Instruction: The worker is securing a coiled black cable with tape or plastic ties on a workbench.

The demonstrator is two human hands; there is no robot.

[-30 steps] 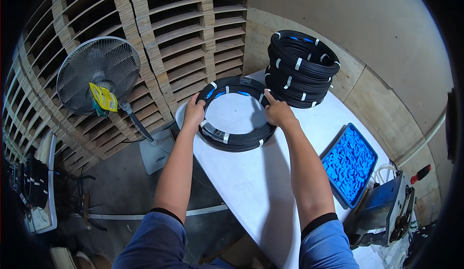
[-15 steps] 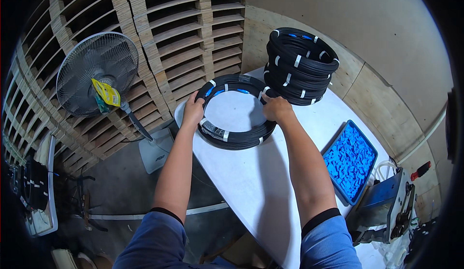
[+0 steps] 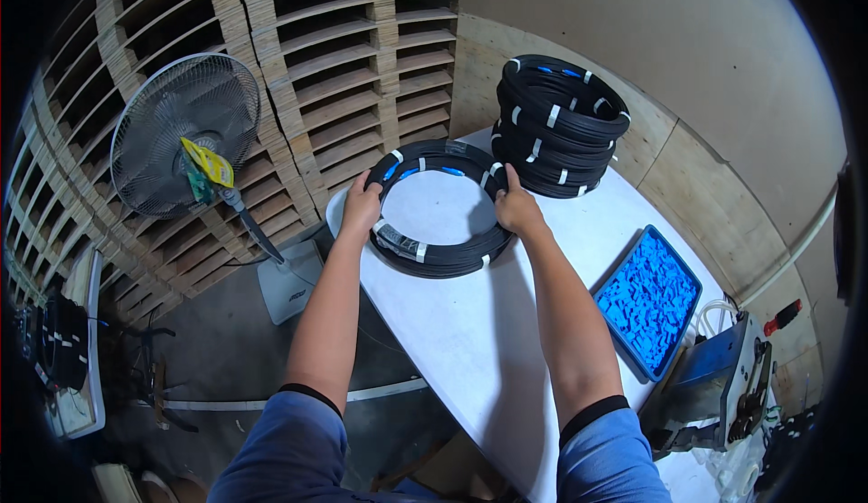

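A coil of black cable, bound with white ties and a clear wrap, lies on the white table. Two blue connectors show along its inner far edge. My left hand is closed round the coil's left side, thumb on top. On the opposite side my right hand grips the same coil, its fingers partly hidden by the hand itself. Just beyond that hand rises a stack of similar black cable coils, tied in white, with blue connectors inside the top one.
Right of my right arm sits a blue tray of small blue pieces. Beside it are a metal machine and a red-handled tool. A standing fan is at left, before stacked wooden pallets. A plywood wall borders the table.
My right hand has shifted its hold on the coil's right side, its thumb now pointing up along the outside. The coil and my left hand have hardly moved.
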